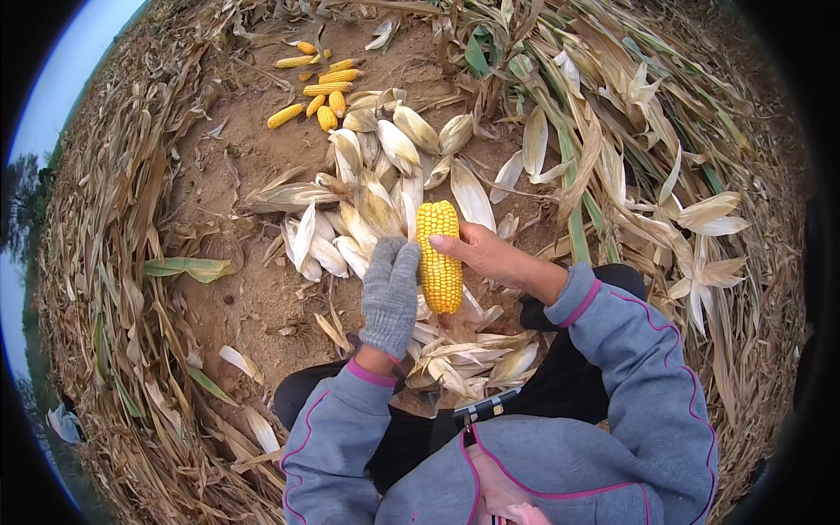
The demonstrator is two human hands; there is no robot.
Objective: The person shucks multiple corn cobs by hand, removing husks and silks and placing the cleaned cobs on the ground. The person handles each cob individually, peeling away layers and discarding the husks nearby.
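Observation:
A husked ear of yellow corn [441,262] stands nearly upright in front of me, its kernels bare. My right hand [489,252], ungloved, grips it from the right with the thumb across its front; the other fingers are mostly hidden behind. At the ear's left side is my left hand [392,292] in a grey knit glove, back towards me and fingers together. Its palm is out of sight, so whether it holds the ear or a husk is unclear. Pale dry husks [374,203] lie heaped just beyond my hands. More loose husks [469,361] lie between my legs.
Several bare ears of corn [328,88] lie on brown soil [230,315] at the upper left. Dry cornstalks [125,262] are banked along the left. On the right is a thick pile of stalks and leaves [630,131], with opened husks [705,272] on it.

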